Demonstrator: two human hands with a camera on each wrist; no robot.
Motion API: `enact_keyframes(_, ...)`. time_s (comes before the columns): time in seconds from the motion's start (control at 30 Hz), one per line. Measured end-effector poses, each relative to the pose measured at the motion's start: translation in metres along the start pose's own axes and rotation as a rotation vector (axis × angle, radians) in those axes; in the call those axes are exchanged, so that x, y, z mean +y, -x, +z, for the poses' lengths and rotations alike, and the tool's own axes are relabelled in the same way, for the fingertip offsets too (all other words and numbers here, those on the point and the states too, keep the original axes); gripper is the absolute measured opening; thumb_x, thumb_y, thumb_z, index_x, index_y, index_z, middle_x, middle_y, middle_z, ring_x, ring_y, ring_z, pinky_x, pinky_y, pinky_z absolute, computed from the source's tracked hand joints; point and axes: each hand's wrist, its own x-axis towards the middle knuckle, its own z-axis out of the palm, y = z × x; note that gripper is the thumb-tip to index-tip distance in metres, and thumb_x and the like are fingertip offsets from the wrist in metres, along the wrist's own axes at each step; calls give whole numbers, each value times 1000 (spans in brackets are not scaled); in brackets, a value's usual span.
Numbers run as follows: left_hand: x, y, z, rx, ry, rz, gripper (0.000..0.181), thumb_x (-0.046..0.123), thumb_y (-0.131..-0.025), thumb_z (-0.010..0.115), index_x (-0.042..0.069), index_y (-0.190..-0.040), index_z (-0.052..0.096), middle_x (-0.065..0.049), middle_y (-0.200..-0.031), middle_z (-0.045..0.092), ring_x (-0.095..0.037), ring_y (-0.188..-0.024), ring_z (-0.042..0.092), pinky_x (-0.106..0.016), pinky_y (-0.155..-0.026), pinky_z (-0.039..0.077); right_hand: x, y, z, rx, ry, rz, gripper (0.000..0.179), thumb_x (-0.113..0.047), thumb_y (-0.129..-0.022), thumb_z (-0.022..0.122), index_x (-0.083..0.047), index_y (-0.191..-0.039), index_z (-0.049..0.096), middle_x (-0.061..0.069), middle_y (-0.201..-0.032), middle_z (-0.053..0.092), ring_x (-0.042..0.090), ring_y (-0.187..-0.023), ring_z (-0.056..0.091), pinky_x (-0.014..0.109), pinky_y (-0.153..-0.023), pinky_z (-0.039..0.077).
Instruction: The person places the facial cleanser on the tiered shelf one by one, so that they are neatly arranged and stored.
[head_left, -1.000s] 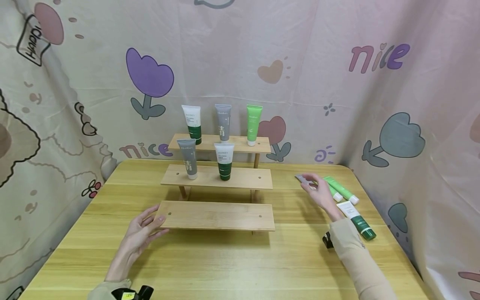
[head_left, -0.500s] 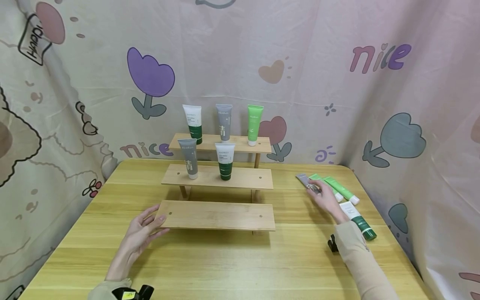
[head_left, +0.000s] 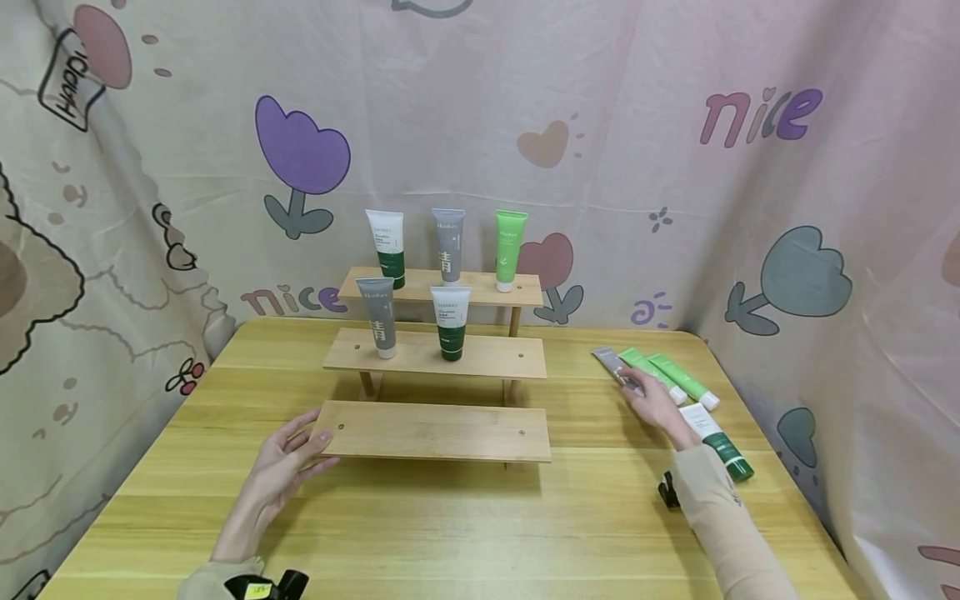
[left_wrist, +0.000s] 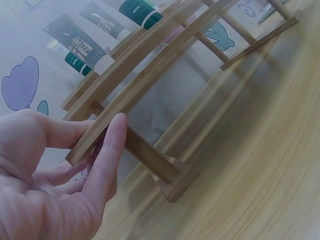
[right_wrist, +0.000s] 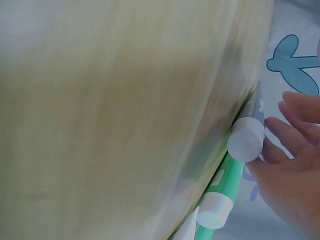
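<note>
"Two hands are in view; what are your left fingers doing?"

"Thumb and fingers of your left hand (head_left: 281, 468) pinch the left end of the lowest shelf (head_left: 435, 432) on the wooden stand (head_left: 495, 353)."

"And your right?"

"Your right hand (head_left: 652, 406) is at the capped end of the grey tube (head_left: 608, 362), which lies on the table (head_left: 465, 529) to the right of the stand. Your fingers are bent alongside its white cap (right_wrist: 246, 141); the wrist view cuts some of them off, so in fairness I can't tell whether you pinch it or merely touch it."

"What lies around that?"

"Just beside it, two light-green tubes (head_left: 684, 381), side by side. Nearer you, by your wrist, lies a white-and-dark-green tube (head_left: 717, 443)."

"Farther out?"

"An upright grey tube (head_left: 378, 319) and a two-tone tube (head_left: 450, 322) stand on the middle shelf. Three more tubes (head_left: 448, 245) stand along the top, before a printed cloth (head_left: 450, 108)."
</note>
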Motion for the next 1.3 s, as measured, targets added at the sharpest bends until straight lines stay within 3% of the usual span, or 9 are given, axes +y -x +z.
enact_keyframes(0.17, 0, -1, 0, 1, 5, -2, 76, 13, -103, 57, 0, -160, 8, -7, -132, 41, -3, -101, 63, -24, -93, 63, 1, 0, -1, -6, 25, 18, 45, 0, -96, 53, 12, -139, 50, 37, -142, 49, 56, -133, 43, 69, -115, 36)
enact_keyframes(0.37, -1, 0, 0, -13, 6, -1, 76, 12, -104, 55, 0, -161, 5, -24, -152, 18, -1, -102, 61, -24, -94, 62, 3, 0, -2, -4, 54, 29, 46, 0, -94, 55, 10, -138, 52, 38, -141, 49, 54, -125, 51, 68, -107, 45)
enact_keyframes(0.53, 0, 0, 1, -5, -2, -2, 76, 13, -104, 56, 0, -161, 7, -17, -143, 30, -1, -102, 61, -25, -94, 63, 3, 0, -2, -2, 65, 47, 44, -1, -93, 58, 8, -135, 56, 36, -139, 52, 49, -115, 57, 62, -97, 52)
enact_keyframes(0.8, -1, -1, 0, -2, -2, -2, 77, 13, -104, 57, 0, -161, 7, -8, -133, 39, -2, -102, 62, -25, -94, 63, 6, 1, -1, 49, 60, 0, 34, 0, -89, 67, 7, -122, 66, 32, -128, 63, 49, -113, 61, 62, -96, 53)
enact_keyframes(0.9, -1, -1, 0, -3, -5, -1, 76, 13, -104, 56, 0, -161, 7, -13, -138, 36, -2, -102, 62, -25, -94, 63, 7, 1, -1, 70, 24, 0, 30, 2, -88, 68, 7, -118, 69, 31, -123, 66, 49, -113, 63, 62, -99, 54)
enact_keyframes(1.03, -2, 0, 0, -11, -5, 1, 76, 13, -104, 55, 0, -161, 6, -26, -153, 20, 1, -103, 60, -24, -94, 62, 6, 2, -2, 86, -11, 35, 27, 3, -88, 69, 7, -114, 71, 28, -118, 70, 47, -112, 66, 58, -98, 57)
enact_keyframes(1.13, -2, 1, 0, -15, -1, -1, 76, 13, -105, 54, 1, -161, 4, -30, -158, 11, 3, -102, 60, -24, -94, 62, 5, 2, -2, 96, -13, 71, 25, 2, -87, 71, 5, -112, 73, 25, -115, 72, 43, -109, 68, 50, -94, 61)
enact_keyframes(1.23, -2, 1, 1, -14, -3, -1, 76, 12, -105, 54, 1, -161, 4, -30, -159, 10, 2, -102, 61, -23, -94, 62, 3, 2, -2, 102, -24, 94, 22, 1, -87, 72, 5, -108, 74, 24, -112, 73, 41, -106, 70, 31, -86, 61)
enact_keyframes(1.3, -2, 1, 1, -13, -5, -1, 76, 13, -105, 54, 1, -161, 4, -30, -158, 12, 1, -102, 61, -23, -93, 63, 3, 3, -2, 109, -36, 102, 21, 2, -86, 72, 4, -107, 75, 24, -110, 74, 40, -104, 71, 18, -81, 56)
